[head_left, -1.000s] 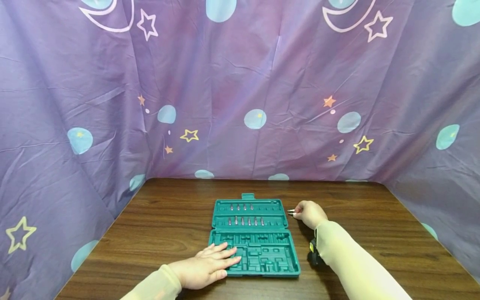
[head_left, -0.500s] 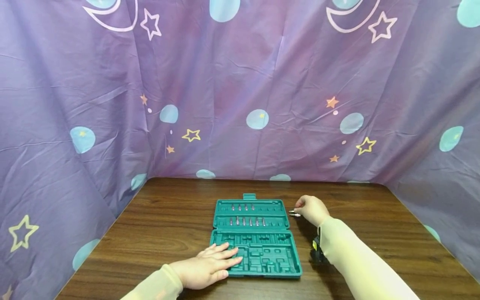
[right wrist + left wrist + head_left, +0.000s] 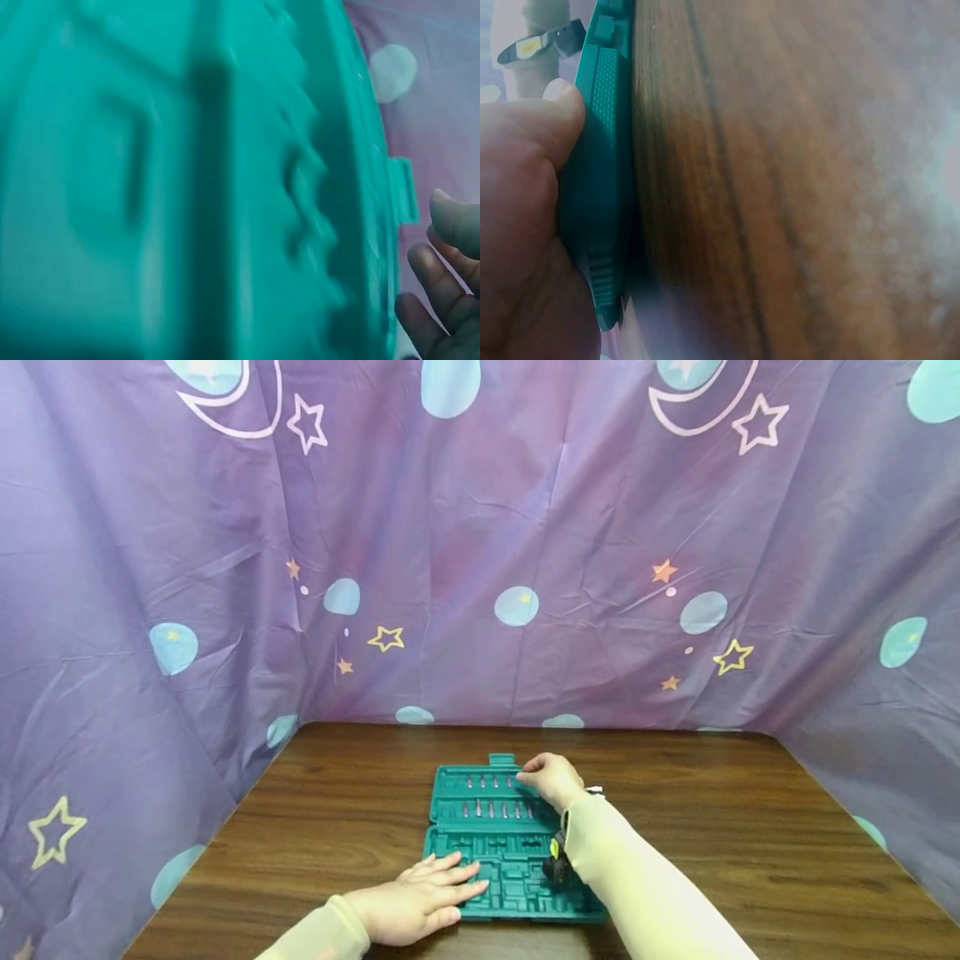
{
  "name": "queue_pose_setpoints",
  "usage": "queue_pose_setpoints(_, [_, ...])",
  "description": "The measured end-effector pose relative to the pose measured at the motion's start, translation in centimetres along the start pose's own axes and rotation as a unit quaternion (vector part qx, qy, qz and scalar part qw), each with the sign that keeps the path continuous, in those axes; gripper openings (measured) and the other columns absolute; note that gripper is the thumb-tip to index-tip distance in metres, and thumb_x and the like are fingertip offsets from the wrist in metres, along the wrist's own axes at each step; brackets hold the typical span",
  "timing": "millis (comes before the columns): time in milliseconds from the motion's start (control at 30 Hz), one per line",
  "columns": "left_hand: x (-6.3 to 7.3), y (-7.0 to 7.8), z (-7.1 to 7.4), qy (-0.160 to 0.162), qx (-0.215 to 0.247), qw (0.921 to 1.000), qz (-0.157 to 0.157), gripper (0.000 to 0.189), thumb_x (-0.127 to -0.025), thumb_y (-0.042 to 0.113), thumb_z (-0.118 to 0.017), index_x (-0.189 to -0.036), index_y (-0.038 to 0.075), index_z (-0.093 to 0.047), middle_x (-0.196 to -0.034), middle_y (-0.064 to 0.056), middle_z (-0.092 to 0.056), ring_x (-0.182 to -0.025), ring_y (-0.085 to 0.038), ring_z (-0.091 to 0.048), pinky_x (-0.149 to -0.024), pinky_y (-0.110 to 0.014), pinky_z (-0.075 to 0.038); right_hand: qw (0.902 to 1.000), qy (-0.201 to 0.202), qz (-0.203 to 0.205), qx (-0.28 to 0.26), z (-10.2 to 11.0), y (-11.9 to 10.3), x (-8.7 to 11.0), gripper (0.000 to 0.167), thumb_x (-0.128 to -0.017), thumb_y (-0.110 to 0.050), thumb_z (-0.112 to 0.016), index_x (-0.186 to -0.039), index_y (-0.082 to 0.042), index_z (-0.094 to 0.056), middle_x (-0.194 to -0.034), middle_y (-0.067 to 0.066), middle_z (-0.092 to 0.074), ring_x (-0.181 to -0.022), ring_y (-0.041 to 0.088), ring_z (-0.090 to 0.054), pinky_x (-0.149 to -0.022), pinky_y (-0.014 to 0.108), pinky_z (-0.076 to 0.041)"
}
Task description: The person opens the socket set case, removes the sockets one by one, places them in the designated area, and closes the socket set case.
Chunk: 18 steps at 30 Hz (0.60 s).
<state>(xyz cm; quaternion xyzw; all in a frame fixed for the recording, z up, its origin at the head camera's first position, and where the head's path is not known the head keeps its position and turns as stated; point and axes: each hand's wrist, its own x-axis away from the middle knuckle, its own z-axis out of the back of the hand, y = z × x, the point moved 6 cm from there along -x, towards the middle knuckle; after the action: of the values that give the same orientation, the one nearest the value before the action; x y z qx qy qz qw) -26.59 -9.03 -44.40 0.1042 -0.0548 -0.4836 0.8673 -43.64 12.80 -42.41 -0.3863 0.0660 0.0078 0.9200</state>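
A green plastic bit case [image 3: 438, 810] lies unfolded on the wooden table. Several small screwdriver bits [image 3: 491, 810] stand in two rows in its far half; the near half shows moulded recesses. My left hand [image 3: 412, 902] rests spread over the near-left part of the case, thumb at its front edge; in the left wrist view the thumb [image 3: 566, 105] lies against the case side. My right hand [image 3: 553, 781] is over the far-right part, its thumb and forefinger pinched beside the end of the far row. The bit between these fingertips is mostly hidden.
A loose silver bit [image 3: 595, 790] lies on the table right of the case, partly behind the right wrist. A purple patterned cloth [image 3: 517, 543] hangs behind and at both sides of the table [image 3: 712, 827].
My right hand has moved left from the loose bits on the table to above the far row of the case. The left hand has stayed on the case.
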Motion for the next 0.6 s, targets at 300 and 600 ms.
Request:
queue_pose_setpoints(300, [0.1, 0.1, -0.1, 0.012, -0.02, 0.9997, -0.009, 0.047, -0.106, 0.036, -0.03, -0.15, 0.022, -0.036, -0.154, -0.005, -0.033, -0.142, -0.031, -0.026, -0.11, -0.054, -0.027, 0.9973, -0.012, -0.06, 0.04, -2.5, -0.2, 0.4, 0.026, -0.082, -0.035, -0.075, -0.096, -0.014, -0.072, -0.104, 0.007, -0.07, -0.111, 0.037, -0.051, -0.096, 0.057, -0.026])
queue_pose_setpoints(600, [0.0, 0.0, -0.1, 0.011, -0.024, 0.9996, -0.01, 0.047, -0.106, 0.036, -0.03, -0.151, 0.022, -0.036, -0.155, -0.004, -0.033, -0.142, -0.03, -0.026, -0.111, -0.052, -0.026, 0.9963, -0.015, -0.068, 0.051, -3.4, 0.0, 0.4, 0.03, -0.083, -0.038, -0.072, -0.101, -0.015, -0.074, -0.112, 0.012, -0.066, -0.113, 0.042, -0.046, -0.099, 0.058, -0.025])
